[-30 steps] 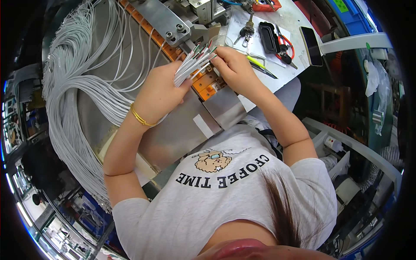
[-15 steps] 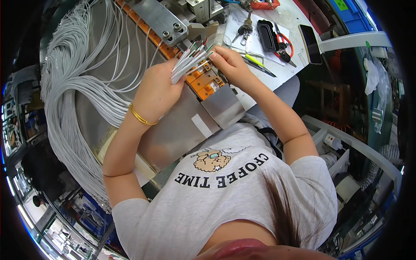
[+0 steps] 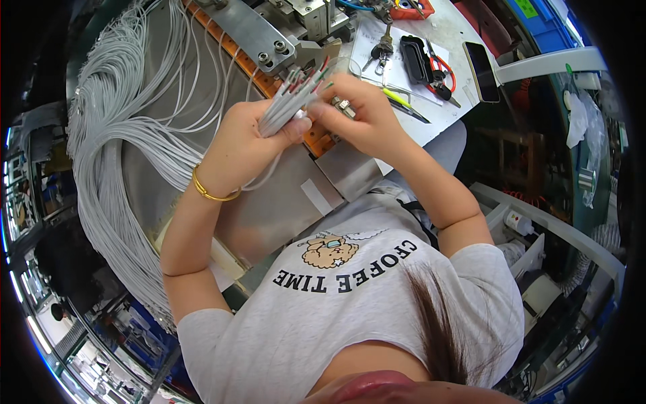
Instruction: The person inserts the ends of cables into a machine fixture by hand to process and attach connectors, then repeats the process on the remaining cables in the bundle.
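My left hand (image 3: 245,145), a gold bangle at its wrist, is closed round a bundle of white cables (image 3: 286,108). Stripped ends with thin red, green and white wires point up and away from me. From the right, my right hand (image 3: 360,111) reaches in with bent fingers, its slightly blurred fingertips pinching at the bundle near its ends. Beneath both hands sits an orange fixture block (image 3: 323,145), largely covered by them. A small metal part (image 3: 344,106) of it shows beside my right fingers.
A big heap of white cables (image 3: 101,148) lies to the left on a metal plate (image 3: 262,225). A steel clamp machine (image 3: 256,37) stands beyond. On the white table are keys (image 3: 382,47), red-handled cutters (image 3: 441,74), a yellow pen (image 3: 397,98) and a phone (image 3: 482,71).
My right hand has moved left and nearer, turning so its fingers lie over the bundle's side. My left thumb now shows across the cables, and the bundle has tilted a little.
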`<move>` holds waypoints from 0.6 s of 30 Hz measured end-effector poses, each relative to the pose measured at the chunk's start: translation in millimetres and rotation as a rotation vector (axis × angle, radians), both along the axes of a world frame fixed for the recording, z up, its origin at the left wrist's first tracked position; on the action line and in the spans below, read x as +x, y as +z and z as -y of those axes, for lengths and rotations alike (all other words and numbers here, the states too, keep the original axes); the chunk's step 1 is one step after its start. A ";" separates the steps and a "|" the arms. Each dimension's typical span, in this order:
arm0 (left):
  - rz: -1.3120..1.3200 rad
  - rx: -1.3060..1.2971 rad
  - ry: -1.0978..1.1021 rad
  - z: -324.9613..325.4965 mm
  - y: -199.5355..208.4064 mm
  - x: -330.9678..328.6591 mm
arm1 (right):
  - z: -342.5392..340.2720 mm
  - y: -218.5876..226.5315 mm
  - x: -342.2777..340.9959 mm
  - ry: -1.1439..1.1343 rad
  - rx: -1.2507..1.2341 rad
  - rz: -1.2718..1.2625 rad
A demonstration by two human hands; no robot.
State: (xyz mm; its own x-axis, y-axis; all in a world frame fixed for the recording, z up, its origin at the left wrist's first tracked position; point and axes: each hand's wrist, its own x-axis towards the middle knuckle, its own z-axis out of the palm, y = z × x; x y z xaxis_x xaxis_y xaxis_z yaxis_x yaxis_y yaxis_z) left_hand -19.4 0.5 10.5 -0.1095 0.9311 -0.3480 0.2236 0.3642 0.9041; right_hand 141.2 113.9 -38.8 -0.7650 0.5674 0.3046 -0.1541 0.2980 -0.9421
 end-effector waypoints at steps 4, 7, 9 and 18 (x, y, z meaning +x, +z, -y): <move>0.026 0.060 0.015 -1.0 0.1 -0.9 | -4.6 10.4 6.4 0.114 0.189 0.128; -0.021 0.042 0.021 -0.9 1.0 -0.7 | -1.5 13.6 7.4 0.126 0.183 0.172; -0.034 0.098 0.011 -0.5 0.2 0.6 | 1.1 14.5 7.8 0.222 -0.292 0.209; 0.027 0.166 0.145 0.2 4.4 13.4 | 8.0 7.5 3.0 0.102 -0.511 0.166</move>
